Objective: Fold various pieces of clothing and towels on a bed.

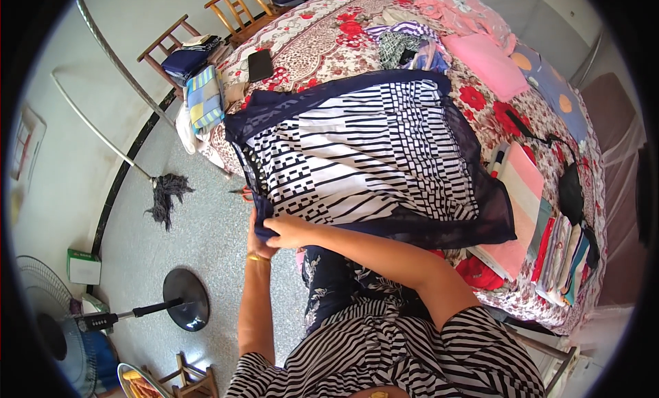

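Note:
A garment (355, 156) with a black-and-white geometric print and sheer navy borders lies spread across the near side of the bed. At its left corner, my left hand (261, 243) grips the bunched navy edge from below. My right hand (288, 230) reaches across from the right and pinches the same bunched fabric, its fingertips close to the left hand. Beaded-looking trim (257, 171) runs along the garment's left edge. Just left of that edge are orange-handled scissors (244, 193), partly hidden by the cloth.
The bed (319, 42) has a red floral cover and holds a black phone (260, 65), crumpled clothes (412, 45), a pink cloth (489, 63) and folded clothes (561, 259). Wooden chairs (242, 17) stand behind. A mop (167, 192) and a pedestal fan (185, 300) are at left.

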`<state>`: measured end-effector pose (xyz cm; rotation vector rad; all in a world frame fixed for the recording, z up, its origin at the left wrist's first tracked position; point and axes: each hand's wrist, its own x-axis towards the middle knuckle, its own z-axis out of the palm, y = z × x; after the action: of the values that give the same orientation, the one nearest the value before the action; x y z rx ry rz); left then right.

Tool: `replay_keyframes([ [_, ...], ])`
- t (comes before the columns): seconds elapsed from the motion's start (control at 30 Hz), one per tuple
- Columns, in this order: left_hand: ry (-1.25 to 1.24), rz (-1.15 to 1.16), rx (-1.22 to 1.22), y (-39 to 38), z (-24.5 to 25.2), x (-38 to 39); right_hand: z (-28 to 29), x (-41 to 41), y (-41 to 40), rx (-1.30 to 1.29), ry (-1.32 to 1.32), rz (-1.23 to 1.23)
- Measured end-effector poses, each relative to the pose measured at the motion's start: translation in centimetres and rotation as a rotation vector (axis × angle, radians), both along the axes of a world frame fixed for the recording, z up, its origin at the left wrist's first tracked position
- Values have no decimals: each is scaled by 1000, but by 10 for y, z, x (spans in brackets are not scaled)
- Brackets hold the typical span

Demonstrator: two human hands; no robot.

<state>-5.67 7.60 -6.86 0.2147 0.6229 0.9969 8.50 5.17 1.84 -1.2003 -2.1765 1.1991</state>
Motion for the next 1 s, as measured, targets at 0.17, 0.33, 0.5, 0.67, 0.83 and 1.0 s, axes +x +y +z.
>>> replay_keyframes([
  [0.17, -130, -130, -39, -29, 25, 9, 8, 67, -14, 201, 57, -125],
  [0.33, 145, -98, -27, -21, 6, 12, 7, 254, -27, 370, -57, -750],
  [0.5, 278, -176, 100, -30, -13, 29, 19, 367, -86, 52, -693, -1199],
  [0.67, 362, -61, 108, -37, -28, 27, 3, 357, -103, -77, -713, -1017],
  [0.83, 473, 46, 126, -36, -10, 14, 30, 351, -109, 157, -826, -1155],
  [1.0, 468, -29, 74, -47, 12, 9, 29, 368, -123, 147, -976, -1085],
])
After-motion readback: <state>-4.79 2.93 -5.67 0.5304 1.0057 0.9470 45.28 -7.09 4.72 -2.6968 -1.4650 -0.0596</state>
